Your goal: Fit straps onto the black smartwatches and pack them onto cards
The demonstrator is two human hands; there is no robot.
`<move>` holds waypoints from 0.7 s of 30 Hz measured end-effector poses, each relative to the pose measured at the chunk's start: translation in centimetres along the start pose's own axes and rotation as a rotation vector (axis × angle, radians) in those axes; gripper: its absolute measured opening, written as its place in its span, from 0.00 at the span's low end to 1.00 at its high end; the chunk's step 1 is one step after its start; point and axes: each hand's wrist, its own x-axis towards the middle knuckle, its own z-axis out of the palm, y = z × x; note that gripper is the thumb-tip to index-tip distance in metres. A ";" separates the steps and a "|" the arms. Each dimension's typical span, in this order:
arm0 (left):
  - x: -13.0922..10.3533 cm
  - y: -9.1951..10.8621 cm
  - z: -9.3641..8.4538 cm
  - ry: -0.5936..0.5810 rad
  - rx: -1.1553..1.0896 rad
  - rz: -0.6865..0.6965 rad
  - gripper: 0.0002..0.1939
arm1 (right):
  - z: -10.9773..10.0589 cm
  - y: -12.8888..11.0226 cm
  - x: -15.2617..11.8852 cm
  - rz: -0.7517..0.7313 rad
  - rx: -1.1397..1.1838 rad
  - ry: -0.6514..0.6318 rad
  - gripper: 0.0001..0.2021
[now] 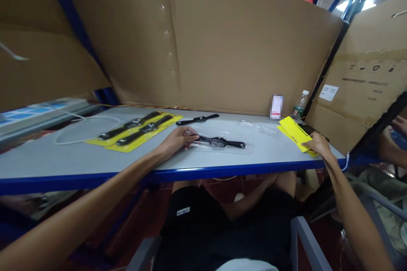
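My left hand is closed on the left end of a clear plastic blister lying near the front of the table. Inside it is a black two-handled tool with a wider middle, shaped like a spokeshave. Far to the right, my right hand grips the near end of some yellow printed cards, which overlap each other. A similar black tool lies behind my left hand. Left of that hand, two more black tools rest in clear covers on yellow cards.
Clear plastic pieces lie behind the blister. A phone and a water bottle stand at the back right. A white cable loops over the left side. Cardboard walls enclose the table. Another person's arm shows at far right.
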 end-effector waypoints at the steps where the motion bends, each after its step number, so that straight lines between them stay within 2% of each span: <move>1: -0.1 0.2 0.1 -0.001 0.013 0.008 0.19 | 0.0 0.4 0.4 0.004 0.053 -0.031 0.23; 3: -0.4 0.6 0.2 0.000 0.033 0.022 0.17 | 0.0 1.0 0.9 0.012 0.134 -0.046 0.20; 5: -0.6 0.9 0.3 0.002 0.036 0.026 0.16 | 0.1 1.4 1.1 0.020 0.232 -0.009 0.20; 9: -0.6 1.2 0.4 0.002 0.002 0.010 0.16 | 0.1 2.0 -0.2 0.059 0.602 -0.007 0.20; 13: -0.3 1.0 0.2 0.007 -0.013 -0.010 0.18 | -0.5 2.9 -3.6 0.042 1.115 0.031 0.19; 16: -0.1 0.6 0.2 0.014 -0.012 -0.022 0.19 | -0.5 3.1 -6.7 0.021 1.401 -0.042 0.16; 19: 0.1 0.5 0.4 0.062 -0.063 -0.032 0.17 | 0.4 2.8 -9.6 -0.017 1.556 -0.192 0.15; 21: 0.1 0.7 0.7 0.126 -0.109 -0.043 0.17 | 1.2 2.7 -11.7 -0.006 1.546 -0.212 0.15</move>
